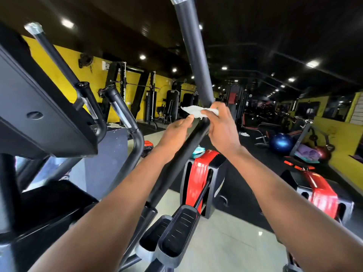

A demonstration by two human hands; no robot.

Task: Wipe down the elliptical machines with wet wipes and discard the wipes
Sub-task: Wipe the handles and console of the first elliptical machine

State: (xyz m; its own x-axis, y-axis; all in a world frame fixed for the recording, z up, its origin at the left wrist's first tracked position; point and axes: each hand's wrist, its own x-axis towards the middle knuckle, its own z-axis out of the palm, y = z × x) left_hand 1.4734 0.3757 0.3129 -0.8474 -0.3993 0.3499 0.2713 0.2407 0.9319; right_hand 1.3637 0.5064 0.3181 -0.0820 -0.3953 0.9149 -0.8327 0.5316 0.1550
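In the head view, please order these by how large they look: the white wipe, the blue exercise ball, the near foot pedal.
1. near foot pedal, though it is closest to the camera
2. white wipe and blue exercise ball: look alike, not ranked

The pale tiled floor is being occupied by the elliptical machine with its red housing, while the black mat beyond is being rested on by a blue ball and weight benches.
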